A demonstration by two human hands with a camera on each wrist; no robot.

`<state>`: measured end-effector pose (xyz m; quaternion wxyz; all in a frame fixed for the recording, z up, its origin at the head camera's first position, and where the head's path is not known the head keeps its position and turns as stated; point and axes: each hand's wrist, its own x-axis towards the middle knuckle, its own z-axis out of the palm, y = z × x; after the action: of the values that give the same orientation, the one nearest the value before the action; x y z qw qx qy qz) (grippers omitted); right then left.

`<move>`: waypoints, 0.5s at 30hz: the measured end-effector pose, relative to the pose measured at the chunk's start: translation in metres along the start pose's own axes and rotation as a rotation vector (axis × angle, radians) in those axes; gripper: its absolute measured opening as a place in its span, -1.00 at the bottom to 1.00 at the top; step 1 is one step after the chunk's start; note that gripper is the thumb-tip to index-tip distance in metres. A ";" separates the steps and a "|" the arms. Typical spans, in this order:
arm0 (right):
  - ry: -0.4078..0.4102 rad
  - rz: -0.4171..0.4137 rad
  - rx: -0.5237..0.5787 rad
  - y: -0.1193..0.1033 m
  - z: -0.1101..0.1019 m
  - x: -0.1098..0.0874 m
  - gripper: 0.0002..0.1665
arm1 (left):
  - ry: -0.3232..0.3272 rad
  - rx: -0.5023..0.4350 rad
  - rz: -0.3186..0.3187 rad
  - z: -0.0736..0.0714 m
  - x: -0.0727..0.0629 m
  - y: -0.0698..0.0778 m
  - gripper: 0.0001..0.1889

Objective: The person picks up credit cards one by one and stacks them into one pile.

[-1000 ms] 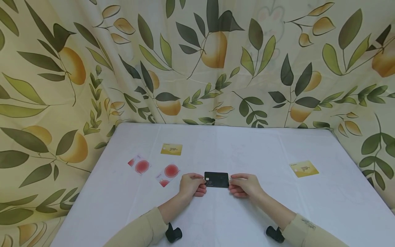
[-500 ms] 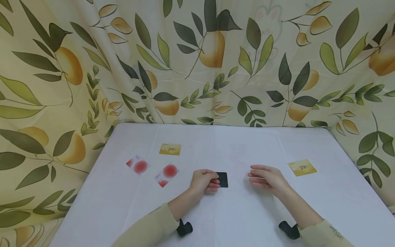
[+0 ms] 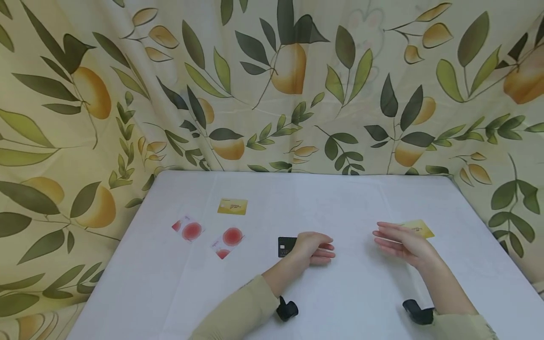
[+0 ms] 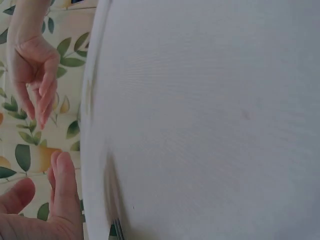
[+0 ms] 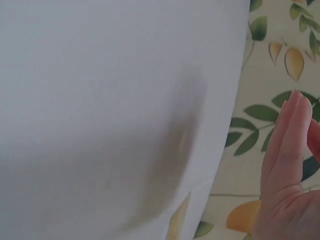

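Observation:
A black card (image 3: 286, 246) marked VIP lies on the white table, its right part hidden behind my left hand (image 3: 312, 248). That hand hovers over the card with loosely extended fingers and nothing in them. In the left wrist view, the left hand's fingers (image 4: 65, 190) show with a gap to the thumb. My right hand (image 3: 403, 243) is held above the table at the right, fingers extended, holding nothing. It partly covers a gold card (image 3: 420, 228) in the head view. The right wrist view shows the right hand (image 5: 290, 165) with straight fingers beside that card's edge (image 5: 177, 220).
Another gold card (image 3: 232, 206) lies at the back left of the table (image 3: 340, 203). Two white cards with red circles, one farther left (image 3: 188, 229) and one nearer (image 3: 227, 242), lie left of the black card. A patterned curtain (image 3: 255, 94) hangs behind the table.
Both hands held the black card's ends; the right let go and moved right toward the gold card. The left hand slid right across the black card, which stays on the table.

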<state>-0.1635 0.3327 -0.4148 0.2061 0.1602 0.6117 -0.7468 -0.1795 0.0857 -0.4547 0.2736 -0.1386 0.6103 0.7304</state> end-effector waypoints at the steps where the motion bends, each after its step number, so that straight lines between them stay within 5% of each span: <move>1: -0.006 -0.003 0.007 0.000 -0.006 0.000 -0.88 | -0.002 -0.006 -0.016 0.005 0.002 0.000 -0.83; 8: -0.006 -0.006 0.113 0.003 -0.044 -0.003 -0.77 | -0.066 -0.056 -0.077 0.034 0.015 -0.002 -0.78; 15: 0.046 -0.004 0.271 -0.002 -0.080 -0.006 -0.76 | -0.168 -0.200 -0.085 0.055 0.026 -0.007 -0.75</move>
<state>-0.1603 0.4119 -0.4259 0.1670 0.2024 0.5099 -0.8192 -0.1896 0.1460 -0.4626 0.3394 -0.1293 0.5027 0.7845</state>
